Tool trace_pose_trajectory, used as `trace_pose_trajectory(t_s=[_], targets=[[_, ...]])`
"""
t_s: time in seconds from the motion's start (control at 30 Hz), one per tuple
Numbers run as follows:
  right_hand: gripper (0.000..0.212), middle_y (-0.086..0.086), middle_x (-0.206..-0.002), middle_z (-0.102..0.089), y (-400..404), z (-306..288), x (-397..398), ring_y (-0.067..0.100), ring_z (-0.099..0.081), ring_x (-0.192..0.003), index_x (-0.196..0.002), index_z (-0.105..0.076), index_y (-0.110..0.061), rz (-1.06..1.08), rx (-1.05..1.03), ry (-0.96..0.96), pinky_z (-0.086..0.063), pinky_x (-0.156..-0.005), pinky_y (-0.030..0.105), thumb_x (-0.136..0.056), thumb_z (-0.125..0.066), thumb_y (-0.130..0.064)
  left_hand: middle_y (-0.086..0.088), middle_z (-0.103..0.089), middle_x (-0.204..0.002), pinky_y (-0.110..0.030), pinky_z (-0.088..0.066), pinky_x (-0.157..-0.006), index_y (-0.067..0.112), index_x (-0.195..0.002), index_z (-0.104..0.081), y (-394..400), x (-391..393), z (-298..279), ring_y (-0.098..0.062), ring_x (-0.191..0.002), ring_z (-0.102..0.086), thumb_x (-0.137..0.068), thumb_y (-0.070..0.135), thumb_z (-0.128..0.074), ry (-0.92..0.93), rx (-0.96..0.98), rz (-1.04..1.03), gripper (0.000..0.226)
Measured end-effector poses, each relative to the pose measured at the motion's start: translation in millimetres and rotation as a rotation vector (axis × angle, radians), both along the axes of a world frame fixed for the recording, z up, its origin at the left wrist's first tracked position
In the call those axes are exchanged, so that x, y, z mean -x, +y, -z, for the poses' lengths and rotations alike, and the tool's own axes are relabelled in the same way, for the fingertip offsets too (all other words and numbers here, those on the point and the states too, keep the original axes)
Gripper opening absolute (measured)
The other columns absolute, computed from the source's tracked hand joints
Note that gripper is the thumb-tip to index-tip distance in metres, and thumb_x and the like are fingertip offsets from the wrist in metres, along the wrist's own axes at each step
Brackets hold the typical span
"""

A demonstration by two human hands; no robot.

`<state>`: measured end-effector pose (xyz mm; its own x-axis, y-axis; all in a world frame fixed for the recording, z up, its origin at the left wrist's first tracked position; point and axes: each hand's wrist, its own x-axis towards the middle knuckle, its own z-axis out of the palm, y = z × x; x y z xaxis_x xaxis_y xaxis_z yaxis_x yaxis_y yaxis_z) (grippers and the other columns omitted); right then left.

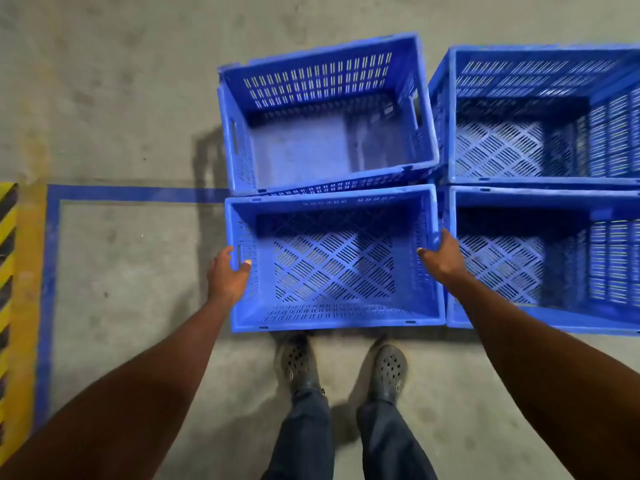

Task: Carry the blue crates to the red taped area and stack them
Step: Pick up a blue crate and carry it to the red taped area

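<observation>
Several blue slotted crates stand together on the concrete floor. The nearest crate point(334, 317) is right in front of my feet. My left hand point(227, 275) grips its left wall at the handle slot, thumb inside the crate. My right hand point(441, 254) grips its right wall, fingers hooked over the rim. Behind it sits a tilted crate point(325, 81) with a solid floor, resting on another crate. Two more crates, one far point(543, 57) and one near point(540, 317), stand to the right. No red tape is in view.
A blue taped rectangle point(48, 271) marks the floor at left, and the near crate stands on it. A yellow and black hazard stripe point(8, 289) runs along the left edge. My two shoes point(346, 368) stand just behind the crate.
</observation>
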<state>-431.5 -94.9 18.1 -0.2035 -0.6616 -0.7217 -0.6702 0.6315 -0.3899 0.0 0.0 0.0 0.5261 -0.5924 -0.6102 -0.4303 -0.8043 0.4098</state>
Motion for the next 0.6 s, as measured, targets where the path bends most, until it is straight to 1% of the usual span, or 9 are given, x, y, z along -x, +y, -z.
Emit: trace_pose_trajectory(t_s=[0.07, 0.1, 0.13, 0.2, 0.3, 0.4, 0.43, 0.5, 0.6], targets=[[0.079, 0.019, -0.16, -0.028, -2.5, 13.8, -3.2, 0.036, -0.03, -0.146, -0.156, -0.02, -0.001, 0.005, 0.072, 0.038, -0.029, -0.118, 0.044, -0.094, -0.065, -0.019, -0.011, -0.064, -0.131, -0.044, -0.043, -0.106, 0.016, -0.136, -0.054, 2.1, -19.5, 41.9, -0.033, -0.121, -0.06, -0.079, 0.057, -0.073, -0.042, -0.016, -0.056, 0.073], [0.078, 0.019, -0.16, -0.027, -2.1, 20.6, -3.9, 0.036, -0.029, -0.146, -0.156, -0.02, -0.001, 0.012, 0.075, 0.06, -0.028, -0.118, 0.044, -0.094, -0.064, -0.019, -0.009, -0.067, -0.125, -0.047, -0.048, -0.103, 0.019, -0.131, -0.057, 9.4, -34.0, 73.1, -0.033, -0.115, -0.064, -0.071, 0.071, -0.07, -0.009, -0.04, -0.088, 0.081], [0.075, 0.02, -0.159, -0.03, -0.8, 25.2, -4.9, 0.038, -0.032, -0.144, -0.155, -0.022, -0.001, 0.018, 0.074, 0.087, -0.03, -0.117, 0.045, -0.095, -0.063, -0.019, -0.009, -0.069, -0.119, -0.048, -0.051, -0.098, 0.019, -0.126, -0.06, 14.1, -39.3, 91.3, -0.032, -0.109, -0.066, -0.065, 0.077, -0.066, 0.007, -0.053, -0.117, 0.084], [0.06, 0.026, -0.148, -0.043, -1.5, 33.1, -8.3, 0.043, -0.043, -0.134, -0.147, -0.035, 0.002, 0.032, 0.118, 0.162, -0.037, -0.107, 0.046, -0.096, -0.06, -0.019, -0.013, -0.069, -0.112, -0.048, -0.053, -0.092, 0.014, -0.119, -0.061, 13.6, -39.1, 102.1, -0.033, -0.102, -0.067, -0.064, 0.07, -0.063, -0.022, -0.056, -0.154, 0.079], [0.037, 0.031, -0.122, -0.058, -9.0, 37.7, -13.4, 0.046, -0.056, -0.111, -0.124, -0.051, 0.005, 0.078, 0.152, 0.273, -0.044, -0.088, 0.045, -0.097, -0.055, -0.021, -0.015, -0.071, -0.101, -0.046, -0.056, -0.084, 0.01, -0.109, -0.064, -4.4, -23.6, 68.5, -0.033, -0.091, -0.068, -0.081, 0.05, -0.068, -0.017, -0.037, -0.203, 0.049], [0.033, 0.032, -0.113, -0.062, -17.7, 44.2, -12.8, 0.047, -0.059, -0.106, -0.107, -0.054, 0.003, 0.138, 0.059, 0.273, -0.045, -0.084, 0.044, -0.097, -0.055, -0.028, -0.012, -0.067, -0.081, -0.038, -0.053, -0.071, 0.015, -0.089, -0.066, -13.0, -24.7, 61.1, -0.028, -0.071, -0.063, -0.091, 0.045, -0.066, 0.083, -0.038, -0.193, 0.03], [0.032, 0.031, -0.111, -0.063, -20.3, 47.1, -11.9, 0.046, -0.059, -0.106, -0.102, -0.054, 0.001, 0.146, 0.038, 0.274, -0.045, -0.085, 0.044, -0.096, -0.057, -0.031, -0.009, -0.063, -0.077, -0.035, -0.051, -0.066, 0.015, -0.09, -0.065, -14.7, -25.3, 61.0, -0.025, -0.065, -0.059, -0.092, 0.043, -0.066, 0.138, -0.018, -0.219, 0.028], [0.037, 0.031, -0.111, -0.064, -22.3, 54.1, -11.4, 0.045, -0.059, -0.107, -0.103, -0.057, 0.003, 0.154, 0.026, 0.286, -0.046, -0.087, 0.044, -0.095, -0.058, -0.034, -0.007, -0.058, -0.073, -0.031, -0.048, -0.059, 0.012, -0.095, -0.063, -17.4, -25.8, 59.8, -0.017, -0.057, -0.051, -0.094, 0.042, -0.065, 0.224, 0.014, -0.282, 0.03], [0.039, 0.029, -0.109, -0.062, -18.2, 61.4, -19.0, 0.045, -0.061, -0.101, -0.111, -0.056, 0.003, 0.212, 0.06, 0.292, -0.048, -0.08, 0.045, -0.095, -0.058, -0.033, -0.006, -0.053, -0.066, -0.026, -0.041, -0.046, 0.012, -0.083, -0.057, -22.2, -25.3, 58.5, -0.015, -0.047, -0.046, -0.095, 0.047, -0.062, 0.308, -0.002, -0.336, 0.037]])
